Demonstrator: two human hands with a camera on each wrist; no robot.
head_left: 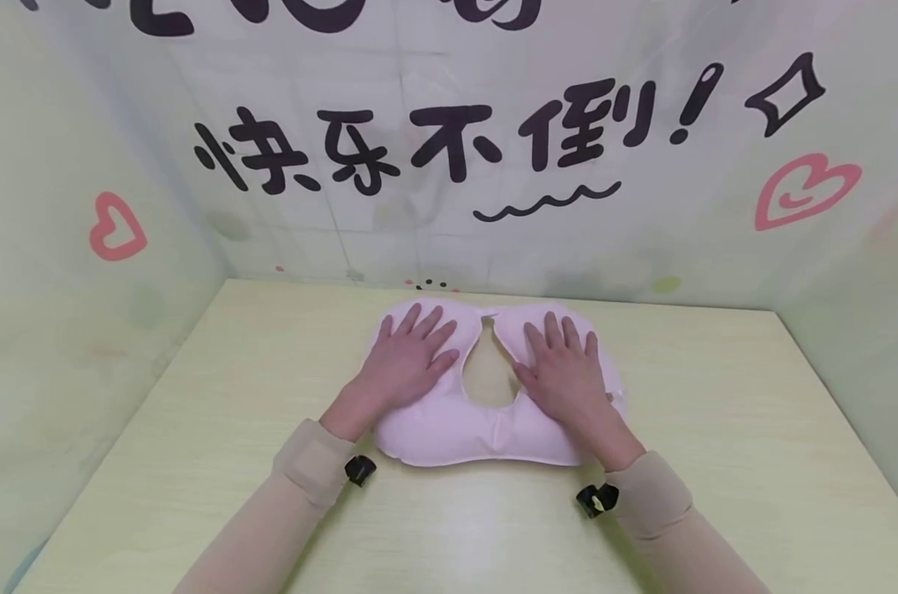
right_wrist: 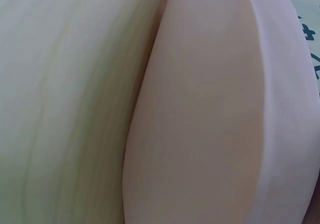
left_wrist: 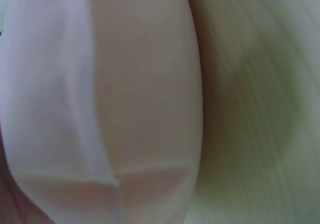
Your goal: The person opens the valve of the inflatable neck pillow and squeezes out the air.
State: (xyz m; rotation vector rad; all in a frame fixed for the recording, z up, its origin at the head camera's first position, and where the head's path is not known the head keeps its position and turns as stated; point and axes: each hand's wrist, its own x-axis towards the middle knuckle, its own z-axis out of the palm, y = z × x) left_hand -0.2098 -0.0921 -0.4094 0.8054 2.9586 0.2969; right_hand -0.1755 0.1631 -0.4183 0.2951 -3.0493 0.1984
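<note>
A pale pink, puffed-up U-shaped neck pillow (head_left: pixel 437 433) lies on the table, its two arms toward the back wall and nearly meeting round a teardrop-shaped gap. On its left arm rests my left hand (head_left: pixel 404 359), palm down with the fingers spread. My right hand (head_left: pixel 570 378) lies flat on the right arm, fingers pointing away from me and the thumb at the gap's edge. Close up in the left wrist view, the pillow's rounded side (left_wrist: pixel 145 84) shows a lengthwise seam. The right wrist view is largely filled by the pillow's side (right_wrist: pixel 200 109) too.
The pale wood-grain table (head_left: pixel 233 396) extends on both sides of the pillow. Behind it rises a white printed wall covering (head_left: pixel 434 239) with black lettering and pink hearts. Side walls flank the table. A small black device (head_left: pixel 359 470) sits at the left wrist, another (head_left: pixel 597 500) at the right.
</note>
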